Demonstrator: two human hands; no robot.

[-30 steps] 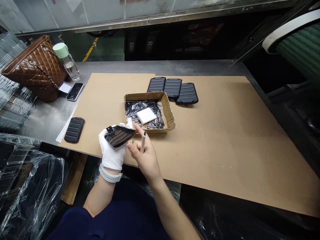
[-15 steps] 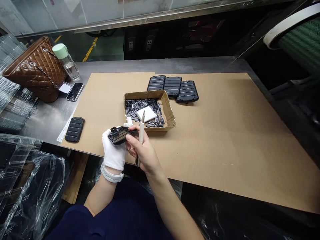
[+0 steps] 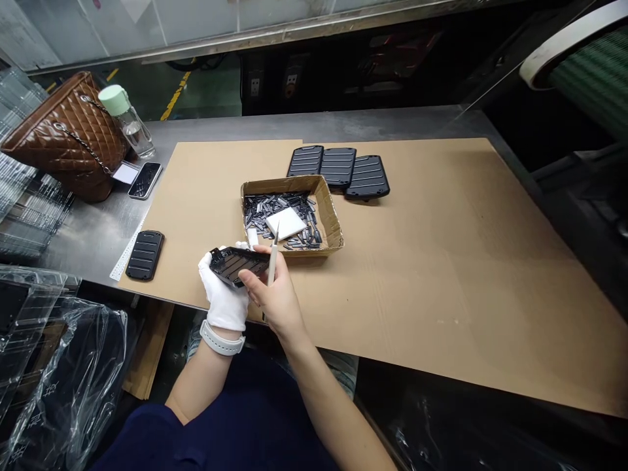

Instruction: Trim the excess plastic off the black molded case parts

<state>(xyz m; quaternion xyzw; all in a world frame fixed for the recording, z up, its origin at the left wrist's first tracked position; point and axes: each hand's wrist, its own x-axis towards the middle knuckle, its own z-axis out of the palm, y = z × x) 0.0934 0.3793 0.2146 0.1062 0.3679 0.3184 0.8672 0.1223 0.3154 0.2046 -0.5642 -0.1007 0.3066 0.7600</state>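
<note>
Cradling a black ribbed part (image 3: 238,263) by the near-left corner of a cardboard box (image 3: 335,226), the gloved left hand (image 3: 223,297) has its fingers curled round it — and the bare right hand (image 3: 276,299)'s gripping a slim pointed tool (image 3: 273,263), tip up, while also pinching the part's right end.

light: board (image 3: 441,275) evenly lit, far right corner shaded | glare: streaky on plastic (image 3: 93,347) | dark: recess (image 3: 333,78) | edges: wide-angle stretch, soft
</note>
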